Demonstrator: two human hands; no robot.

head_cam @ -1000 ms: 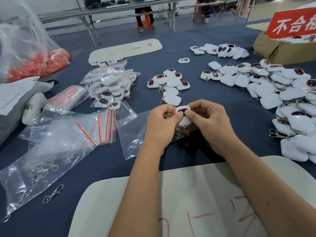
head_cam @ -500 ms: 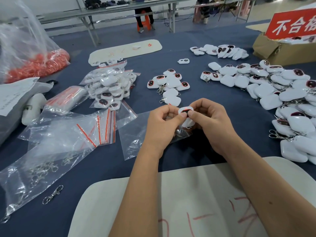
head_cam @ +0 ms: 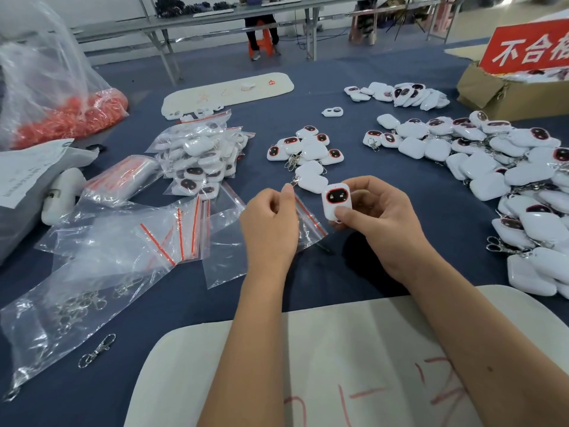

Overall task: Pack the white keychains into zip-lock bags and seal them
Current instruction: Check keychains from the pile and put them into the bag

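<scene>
Right hand (head_cam: 381, 223) grips a white keychain (head_cam: 336, 201) face-up, just above the blue tabletop (head_cam: 385, 186). Left hand (head_cam: 271, 223) pinches the red-striped mouth of a zip-lock bag (head_cam: 308, 223) right beside it. Loose keychains (head_cam: 523, 177) heap to the right.

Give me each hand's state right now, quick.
Left hand: pinching the zip-lock bag at its red strip.
Right hand: holding a white keychain, face up.
</scene>
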